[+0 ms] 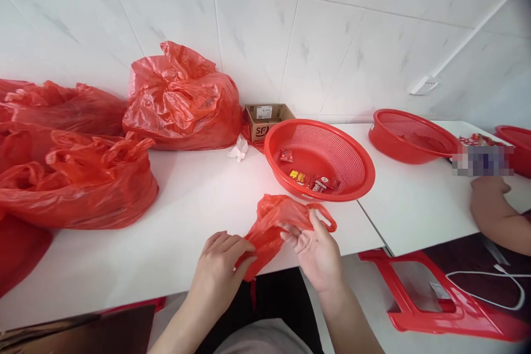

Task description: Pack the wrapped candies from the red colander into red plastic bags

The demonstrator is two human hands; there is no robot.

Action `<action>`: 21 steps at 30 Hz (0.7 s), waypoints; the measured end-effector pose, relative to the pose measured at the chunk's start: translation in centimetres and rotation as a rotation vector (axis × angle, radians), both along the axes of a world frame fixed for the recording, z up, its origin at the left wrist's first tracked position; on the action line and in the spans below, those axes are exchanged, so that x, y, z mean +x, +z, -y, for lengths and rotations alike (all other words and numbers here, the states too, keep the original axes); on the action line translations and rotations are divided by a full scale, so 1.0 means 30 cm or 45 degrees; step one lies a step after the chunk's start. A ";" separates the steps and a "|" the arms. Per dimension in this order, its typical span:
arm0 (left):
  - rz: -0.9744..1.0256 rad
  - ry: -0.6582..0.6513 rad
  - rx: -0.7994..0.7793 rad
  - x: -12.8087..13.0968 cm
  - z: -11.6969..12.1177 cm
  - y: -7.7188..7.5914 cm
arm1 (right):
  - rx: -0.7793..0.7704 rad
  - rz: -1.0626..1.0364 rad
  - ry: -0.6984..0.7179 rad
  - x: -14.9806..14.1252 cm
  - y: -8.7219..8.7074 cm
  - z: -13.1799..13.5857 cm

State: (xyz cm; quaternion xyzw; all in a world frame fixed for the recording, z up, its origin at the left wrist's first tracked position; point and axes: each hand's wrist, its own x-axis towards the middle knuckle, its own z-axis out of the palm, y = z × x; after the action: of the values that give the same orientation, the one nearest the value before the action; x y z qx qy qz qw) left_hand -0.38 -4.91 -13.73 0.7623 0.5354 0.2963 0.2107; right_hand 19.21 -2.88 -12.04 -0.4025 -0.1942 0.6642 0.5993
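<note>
A thin red plastic bag point(271, 224) hangs crumpled between my two hands, over the front edge of the white table. My left hand point(222, 265) pinches the bag's lower left side, fingers closed on it. My right hand point(317, 246) grips the bag near its looped handle, thumb pressed on the plastic and palm turned up. Just beyond the bag stands a red plastic basket point(365, 177) with perforated sides. Several small wrapped packets point(301, 178) lie in its bottom, red ones and one with yellow.
Large filled red bags point(182, 105) crowd the table's left side. A small cardboard box point(259, 128) and a crumpled tissue point(239, 148) sit behind the basket. Another red basket point(409, 135) stands further right, near a person's arm point(495, 213). Below the table is a red stool point(448, 298).
</note>
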 end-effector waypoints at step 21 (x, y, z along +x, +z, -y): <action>-0.289 0.183 0.292 0.010 0.046 0.092 | 0.615 1.603 0.288 -0.042 -0.059 0.005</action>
State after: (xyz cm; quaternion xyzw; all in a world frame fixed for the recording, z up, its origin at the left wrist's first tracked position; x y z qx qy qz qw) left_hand -0.07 -6.30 -10.96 0.7697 0.5715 0.2819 0.0388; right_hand 17.95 -3.01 -13.80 -0.5442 -0.6896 0.3000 0.3719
